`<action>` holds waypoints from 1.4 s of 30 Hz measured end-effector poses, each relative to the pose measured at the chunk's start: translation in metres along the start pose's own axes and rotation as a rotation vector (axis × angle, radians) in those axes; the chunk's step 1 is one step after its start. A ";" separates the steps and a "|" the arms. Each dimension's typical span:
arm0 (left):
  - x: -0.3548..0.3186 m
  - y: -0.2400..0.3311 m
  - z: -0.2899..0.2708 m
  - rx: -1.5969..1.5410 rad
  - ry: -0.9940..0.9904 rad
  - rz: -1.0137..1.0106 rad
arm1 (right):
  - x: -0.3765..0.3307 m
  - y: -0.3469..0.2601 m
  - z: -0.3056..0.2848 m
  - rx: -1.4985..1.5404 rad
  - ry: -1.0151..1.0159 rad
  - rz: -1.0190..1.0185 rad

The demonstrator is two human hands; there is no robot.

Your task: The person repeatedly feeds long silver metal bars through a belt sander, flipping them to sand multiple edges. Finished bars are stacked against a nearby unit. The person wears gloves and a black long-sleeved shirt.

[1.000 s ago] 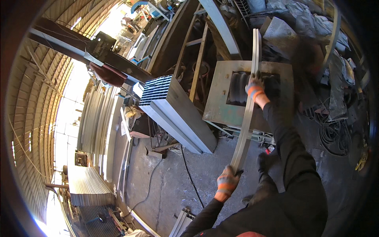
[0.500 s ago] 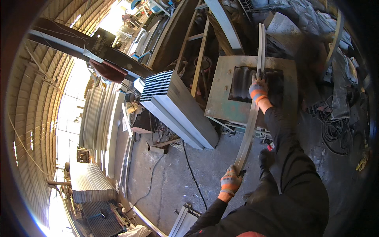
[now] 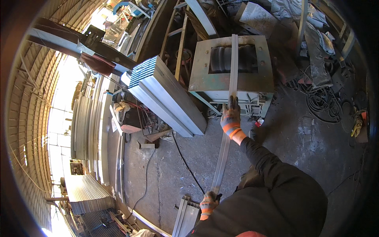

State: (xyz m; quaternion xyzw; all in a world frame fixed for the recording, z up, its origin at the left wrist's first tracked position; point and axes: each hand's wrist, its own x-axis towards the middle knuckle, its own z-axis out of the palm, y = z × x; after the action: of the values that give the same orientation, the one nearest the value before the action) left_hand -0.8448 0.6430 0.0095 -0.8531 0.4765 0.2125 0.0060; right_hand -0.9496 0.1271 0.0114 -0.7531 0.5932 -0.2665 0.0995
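Observation:
I hold a long, narrow grey metal strip (image 3: 226,148) with both gloved hands. My right hand (image 3: 231,118), in a grey and orange glove, grips it about midway, just in front of a green-grey machine (image 3: 201,75). My left hand (image 3: 208,203) grips the near end close to my body. The far part of the strip lies across the machine's top, over dark ribbed rollers (image 3: 221,59) in its rectangular opening. My dark sleeve and jacket hide the floor at the lower right.
A stack of long grey metal panels (image 3: 166,94) leans left of the machine. More profiles (image 3: 186,217) lie on the concrete floor by my left hand. A black cable (image 3: 185,162) crosses the floor. Coiled cables (image 3: 321,100) and clutter lie at right. Corrugated sheets (image 3: 85,193) are stacked far left.
The strip has swung from a tilt to nearly straight, its far end now lying centred over the machine's rollers. Both hands kept their grip, and my right hand slid nearer along it.

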 end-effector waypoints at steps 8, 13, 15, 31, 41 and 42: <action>-0.085 -0.121 0.046 -0.264 -0.360 -0.181 | -0.124 -0.048 -0.048 0.108 -0.077 -0.023; -0.057 -0.103 -0.009 -0.599 -0.279 -0.007 | -0.096 -0.024 -0.042 0.508 0.183 -0.046; -0.015 -0.078 -0.038 -0.735 -0.232 0.110 | -0.051 0.000 -0.025 0.614 0.214 -0.049; 0.435 0.315 -0.151 -0.337 -0.075 0.024 | 0.460 0.174 0.083 -0.248 -0.241 -0.157; 0.401 0.280 -0.107 -0.426 -0.074 0.087 | 0.397 0.160 0.065 -0.288 -0.041 -0.194; 0.386 0.269 -0.099 -0.398 -0.057 0.131 | 0.375 0.154 0.058 -0.306 -0.077 -0.174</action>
State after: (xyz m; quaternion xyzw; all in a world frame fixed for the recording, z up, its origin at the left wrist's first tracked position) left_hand -0.8528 0.1628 0.0093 -0.7983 0.4790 0.3267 -0.1630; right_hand -0.9911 -0.2800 -0.0023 -0.8177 0.5551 -0.1516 -0.0172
